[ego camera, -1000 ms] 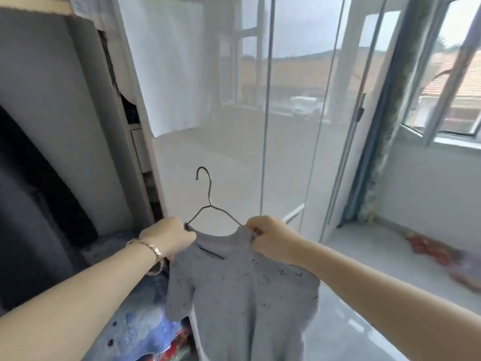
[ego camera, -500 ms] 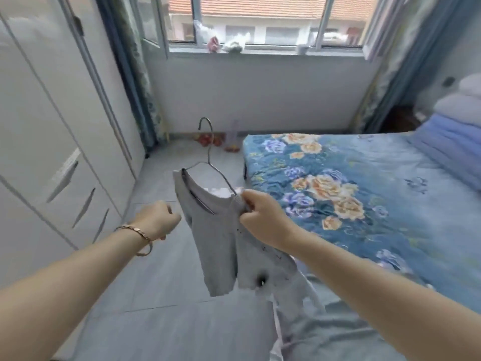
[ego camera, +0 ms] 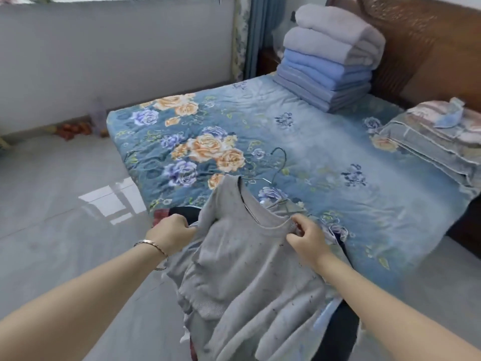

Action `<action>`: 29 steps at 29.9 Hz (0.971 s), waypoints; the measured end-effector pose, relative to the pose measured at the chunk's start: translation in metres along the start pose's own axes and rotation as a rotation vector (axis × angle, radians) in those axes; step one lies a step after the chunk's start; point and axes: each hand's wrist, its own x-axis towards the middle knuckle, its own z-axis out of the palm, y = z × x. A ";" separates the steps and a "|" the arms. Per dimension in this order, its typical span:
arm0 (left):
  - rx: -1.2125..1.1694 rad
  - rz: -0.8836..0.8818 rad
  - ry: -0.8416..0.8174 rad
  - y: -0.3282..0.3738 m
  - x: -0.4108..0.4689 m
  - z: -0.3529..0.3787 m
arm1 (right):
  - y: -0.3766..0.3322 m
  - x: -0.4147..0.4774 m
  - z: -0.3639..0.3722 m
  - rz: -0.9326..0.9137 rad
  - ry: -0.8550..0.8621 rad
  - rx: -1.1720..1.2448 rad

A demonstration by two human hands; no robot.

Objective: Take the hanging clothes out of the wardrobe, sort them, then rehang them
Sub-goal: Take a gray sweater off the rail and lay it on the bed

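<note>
Down from mid-air, the grey top (ego camera: pixel 247 269) now drapes over the near left corner of the bed (ego camera: pixel 325 142), on top of some dark clothes (ego camera: pixel 182 212). The wire hanger (ego camera: pixel 279 164) still sits in its neck, hook pointing to the far side over the floral cover. The right hand (ego camera: pixel 307 238) pinches the collar at the right shoulder. The left hand (ego camera: pixel 173 231), which hung free before, is curled tight against the top's left shoulder; I cannot tell whether cloth is inside it. Folded blankets (ego camera: pixel 330 58) are stacked at the far right by the headboard.
</note>
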 end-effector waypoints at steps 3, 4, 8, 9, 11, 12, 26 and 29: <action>0.064 0.007 -0.043 0.037 0.019 0.037 | 0.074 0.029 -0.025 0.186 0.128 0.045; 0.077 0.013 -0.062 0.048 0.025 0.048 | 0.098 0.039 -0.031 0.234 0.155 0.049; 0.142 0.014 -0.102 0.079 0.048 0.080 | 0.174 0.073 -0.048 0.366 0.199 -0.023; 0.145 0.012 -0.109 0.084 0.053 0.086 | 0.190 0.082 -0.052 0.398 0.246 -0.048; 0.142 0.010 -0.125 0.090 0.063 0.097 | 0.219 0.097 -0.061 0.467 0.360 -0.077; 0.134 0.005 -0.129 0.091 0.069 0.101 | 0.231 0.104 -0.066 0.495 0.395 -0.099; -0.026 -0.135 -0.088 0.039 0.092 0.100 | 0.190 0.158 -0.015 0.321 -0.210 -0.874; -0.008 -0.167 -0.041 0.010 0.077 0.077 | 0.127 0.159 0.037 0.128 -0.442 -0.839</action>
